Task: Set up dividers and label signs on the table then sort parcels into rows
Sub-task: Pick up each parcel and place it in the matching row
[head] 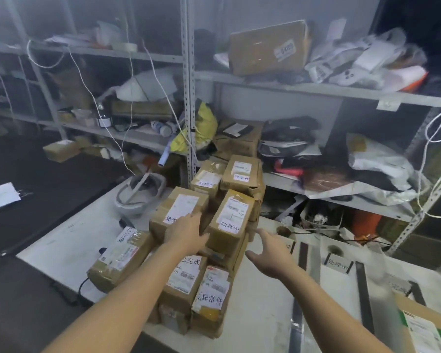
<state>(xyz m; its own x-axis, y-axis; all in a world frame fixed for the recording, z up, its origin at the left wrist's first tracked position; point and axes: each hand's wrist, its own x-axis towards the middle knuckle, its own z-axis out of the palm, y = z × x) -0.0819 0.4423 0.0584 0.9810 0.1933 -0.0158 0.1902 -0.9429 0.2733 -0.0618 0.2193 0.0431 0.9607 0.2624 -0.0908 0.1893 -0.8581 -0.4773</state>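
Note:
A pile of brown cardboard parcels with white labels fills the middle of the white table (69,248). My left hand (186,233) lies flat, fingers apart, against the front of one upper parcel (178,212). My right hand (270,253) hovers open just right of the neighbouring labelled parcel (231,220), not touching it. Lower parcels (209,299) sit at the front of the pile, one more (122,258) lies to the left. Black divider strips (303,253) and a small label sign (337,263) lie on the table at right.
Metal shelving (189,98) crowded with boxes, bags and cables stands behind the table. A grey helmet-like bowl (138,197) rests at the table's far left corner. Another box (425,327) sits at the bottom right. Dark floor lies to the left.

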